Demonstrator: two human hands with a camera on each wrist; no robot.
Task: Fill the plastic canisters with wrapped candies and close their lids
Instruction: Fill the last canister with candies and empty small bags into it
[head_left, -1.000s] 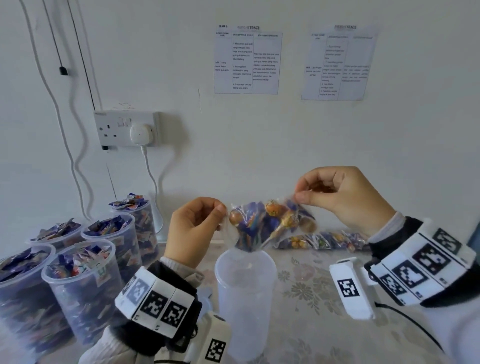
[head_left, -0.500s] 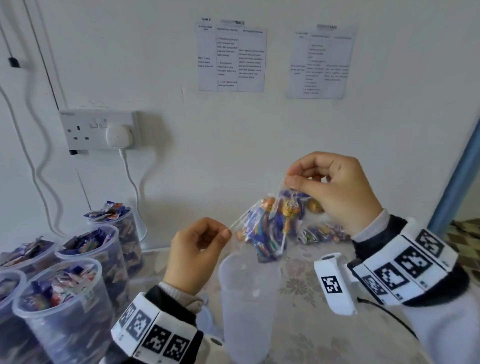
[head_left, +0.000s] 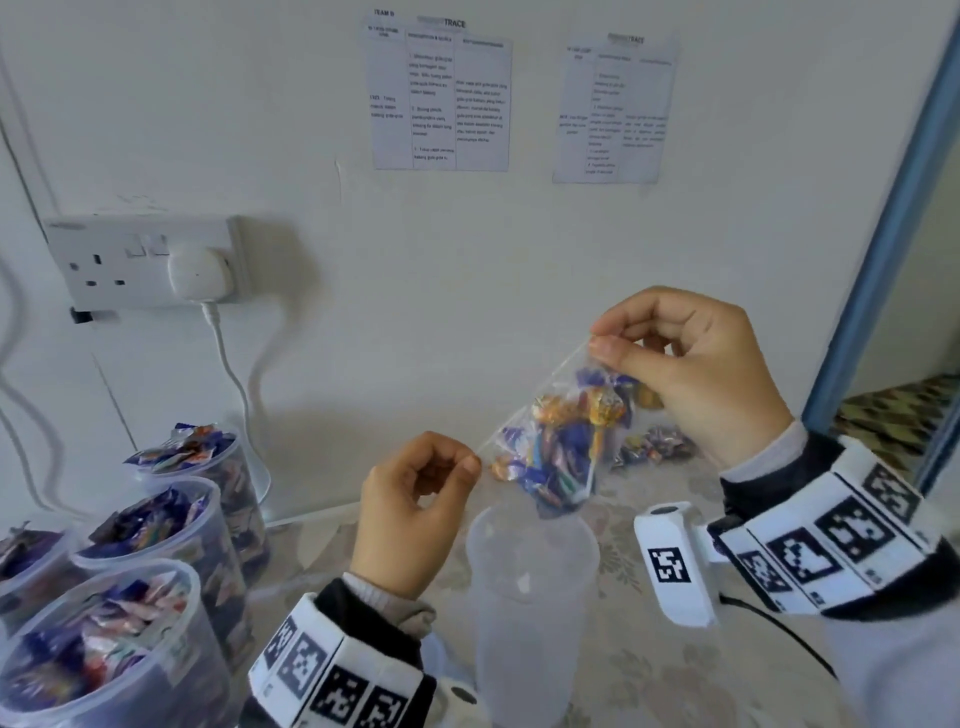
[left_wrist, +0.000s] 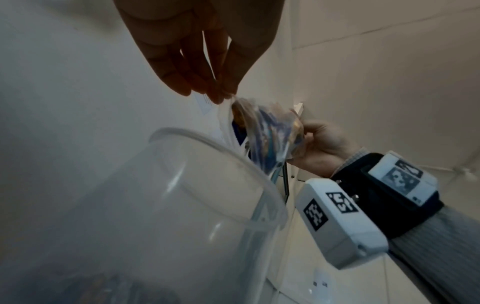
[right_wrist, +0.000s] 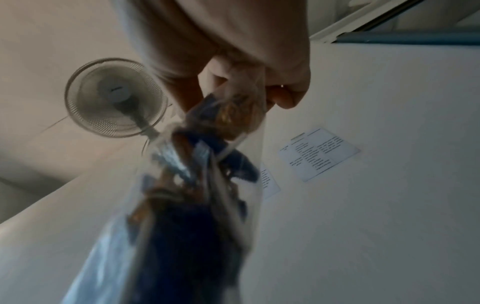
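Note:
A clear plastic bag of wrapped candies (head_left: 561, 447) hangs tilted above an empty frosted canister (head_left: 530, 587) on the table. My left hand (head_left: 415, 509) pinches the bag's lower left corner, and my right hand (head_left: 691, 374) pinches its upper right corner, higher up. The bag's bottom tip points down at the canister's open mouth. In the left wrist view the left hand (left_wrist: 205, 61) pinches the bag (left_wrist: 270, 131) over the canister rim (left_wrist: 223, 156). In the right wrist view the right hand (right_wrist: 249, 67) grips the blurred bag (right_wrist: 197, 181).
Several open canisters (head_left: 156, 561) full of candies stand at the left. More candy bags (head_left: 654, 447) lie against the wall behind the right hand. A wall socket with a plug and cable (head_left: 150, 265) is at the left. A floral cloth (head_left: 649, 670) covers the table.
My right hand has risen while the left has dropped, so the bag has tipped from level to slanted, with its tip over the canister's mouth. The view has shifted right.

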